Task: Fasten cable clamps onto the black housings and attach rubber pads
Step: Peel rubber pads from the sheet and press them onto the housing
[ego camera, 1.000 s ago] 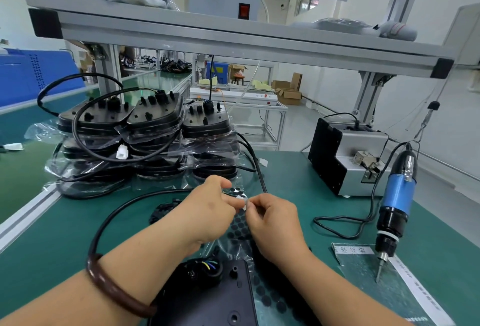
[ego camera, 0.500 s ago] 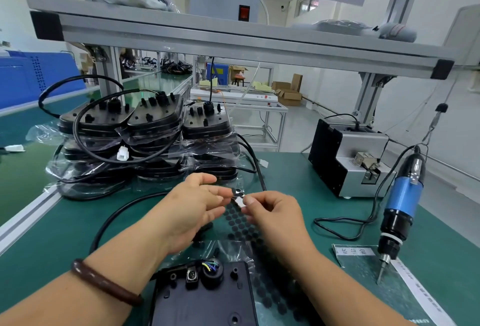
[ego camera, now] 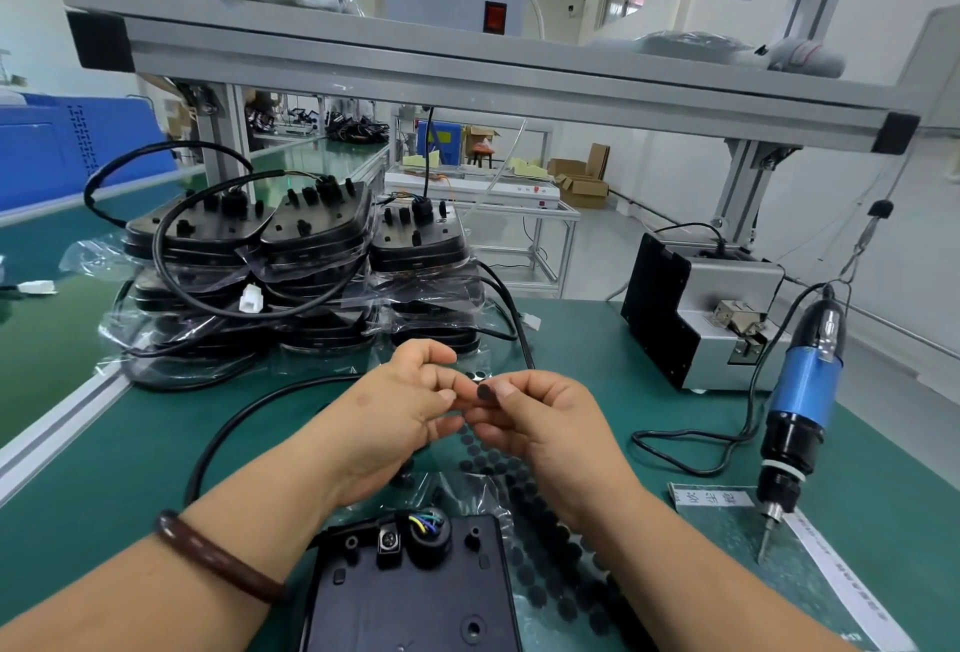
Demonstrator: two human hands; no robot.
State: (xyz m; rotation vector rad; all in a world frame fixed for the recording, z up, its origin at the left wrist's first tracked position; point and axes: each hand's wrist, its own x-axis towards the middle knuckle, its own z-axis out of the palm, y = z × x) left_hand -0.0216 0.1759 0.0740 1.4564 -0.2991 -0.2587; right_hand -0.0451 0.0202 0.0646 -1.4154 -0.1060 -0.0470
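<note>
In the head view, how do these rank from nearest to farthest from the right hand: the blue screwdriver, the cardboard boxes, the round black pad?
1. Round black pad: at the fingertips of the right hand.
2. Blue screwdriver: on the right side.
3. Cardboard boxes: far back in the room.

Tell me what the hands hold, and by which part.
The right hand pinches a small black rubber pad by its edge, thumb against fingertip. The left hand touches it at the fingertips; whether it grips too cannot be told.
</note>
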